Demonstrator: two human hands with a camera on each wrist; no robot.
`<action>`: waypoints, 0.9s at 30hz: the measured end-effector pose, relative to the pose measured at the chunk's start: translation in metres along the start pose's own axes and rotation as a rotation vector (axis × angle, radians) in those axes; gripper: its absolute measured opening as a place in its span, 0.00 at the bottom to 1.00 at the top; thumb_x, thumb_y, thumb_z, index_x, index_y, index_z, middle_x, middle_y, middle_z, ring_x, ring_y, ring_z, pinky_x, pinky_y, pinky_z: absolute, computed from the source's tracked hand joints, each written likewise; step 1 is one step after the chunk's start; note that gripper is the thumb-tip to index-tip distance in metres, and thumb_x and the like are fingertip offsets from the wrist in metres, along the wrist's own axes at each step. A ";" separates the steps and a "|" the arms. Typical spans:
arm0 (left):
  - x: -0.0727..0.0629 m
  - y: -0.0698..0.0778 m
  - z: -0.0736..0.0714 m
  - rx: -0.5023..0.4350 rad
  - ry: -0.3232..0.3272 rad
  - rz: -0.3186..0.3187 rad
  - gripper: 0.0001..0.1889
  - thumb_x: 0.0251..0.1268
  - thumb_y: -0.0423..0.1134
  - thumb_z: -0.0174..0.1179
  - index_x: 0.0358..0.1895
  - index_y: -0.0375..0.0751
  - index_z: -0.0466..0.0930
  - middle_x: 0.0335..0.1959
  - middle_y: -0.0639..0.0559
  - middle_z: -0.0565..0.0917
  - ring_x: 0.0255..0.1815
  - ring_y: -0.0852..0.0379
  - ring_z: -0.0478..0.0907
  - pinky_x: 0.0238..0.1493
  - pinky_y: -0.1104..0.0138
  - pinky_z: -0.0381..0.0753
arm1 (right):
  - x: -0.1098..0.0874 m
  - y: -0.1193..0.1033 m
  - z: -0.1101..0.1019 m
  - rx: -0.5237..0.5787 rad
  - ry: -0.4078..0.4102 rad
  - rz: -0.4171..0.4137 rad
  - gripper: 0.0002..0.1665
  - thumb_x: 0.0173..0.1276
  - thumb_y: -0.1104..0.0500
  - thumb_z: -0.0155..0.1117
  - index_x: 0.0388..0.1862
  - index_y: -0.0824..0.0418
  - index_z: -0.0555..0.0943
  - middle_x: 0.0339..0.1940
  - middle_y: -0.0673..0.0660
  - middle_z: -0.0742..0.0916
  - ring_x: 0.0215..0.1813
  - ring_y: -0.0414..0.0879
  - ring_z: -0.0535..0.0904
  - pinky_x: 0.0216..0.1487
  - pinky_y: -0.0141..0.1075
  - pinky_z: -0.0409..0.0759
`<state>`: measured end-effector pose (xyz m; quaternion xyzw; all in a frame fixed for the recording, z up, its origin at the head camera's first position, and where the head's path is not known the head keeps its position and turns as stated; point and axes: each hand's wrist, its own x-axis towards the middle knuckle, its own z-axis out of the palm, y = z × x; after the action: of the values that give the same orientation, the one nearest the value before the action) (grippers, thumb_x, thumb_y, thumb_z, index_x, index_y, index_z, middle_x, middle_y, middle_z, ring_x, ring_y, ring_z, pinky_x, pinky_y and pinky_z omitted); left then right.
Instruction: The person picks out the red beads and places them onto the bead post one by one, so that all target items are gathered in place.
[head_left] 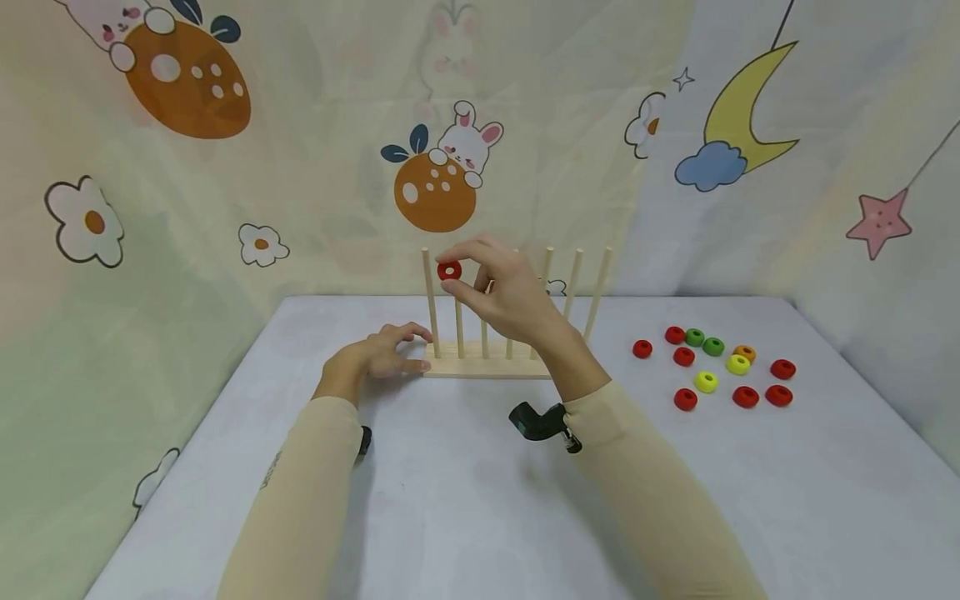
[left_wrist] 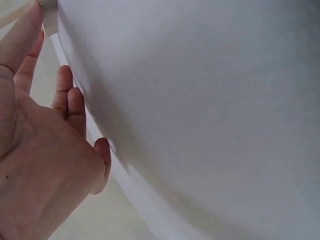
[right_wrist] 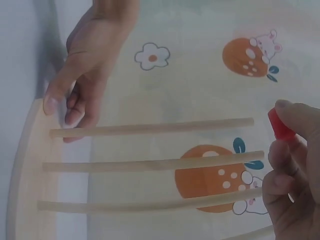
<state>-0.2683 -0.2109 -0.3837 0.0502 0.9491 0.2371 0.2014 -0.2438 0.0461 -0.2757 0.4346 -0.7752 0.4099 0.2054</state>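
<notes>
My right hand (head_left: pixel 513 292) pinches a red bead (head_left: pixel 442 272) between thumb and fingers, its hole facing the head camera. It is held up by the tops of the leftmost pegs (head_left: pixel 431 300) of a wooden peg stand (head_left: pixel 487 367). In the right wrist view the red bead (right_wrist: pixel 281 126) is off the peg ends. With thumb in front and fingers behind, my left hand (head_left: pixel 378 354) grips the left end of the stand's base (right_wrist: pixel 27 165). My right forearm hides the base's right part.
Loose beads lie on the white table to the right: several red ones (head_left: pixel 746 397), green ones (head_left: pixel 713 347), yellow ones (head_left: pixel 706 382) and an orange one (head_left: pixel 745 352). A patterned cloth (head_left: pixel 322 167) hangs behind the table.
</notes>
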 end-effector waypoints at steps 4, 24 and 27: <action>0.003 0.001 0.000 0.002 -0.007 -0.012 0.29 0.65 0.64 0.65 0.67 0.77 0.66 0.77 0.50 0.62 0.76 0.36 0.58 0.66 0.29 0.61 | 0.006 0.001 0.002 0.005 0.001 0.024 0.15 0.71 0.62 0.70 0.56 0.58 0.85 0.52 0.53 0.85 0.22 0.42 0.75 0.30 0.33 0.78; 0.007 0.006 0.004 0.003 -0.013 0.000 0.29 0.66 0.64 0.64 0.68 0.76 0.66 0.77 0.49 0.61 0.77 0.34 0.56 0.66 0.29 0.61 | 0.028 -0.003 0.018 -0.007 0.027 0.135 0.18 0.73 0.64 0.67 0.60 0.59 0.83 0.54 0.56 0.84 0.19 0.42 0.82 0.23 0.31 0.81; 0.006 0.002 0.004 0.004 -0.008 -0.021 0.30 0.66 0.64 0.64 0.69 0.77 0.65 0.78 0.49 0.60 0.77 0.34 0.57 0.66 0.30 0.62 | 0.034 -0.006 0.021 -0.020 -0.013 0.168 0.19 0.74 0.63 0.66 0.62 0.58 0.82 0.56 0.56 0.83 0.21 0.41 0.84 0.22 0.31 0.81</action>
<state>-0.2726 -0.2062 -0.3880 0.0417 0.9492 0.2327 0.2076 -0.2563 0.0104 -0.2624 0.3688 -0.8141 0.4153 0.1695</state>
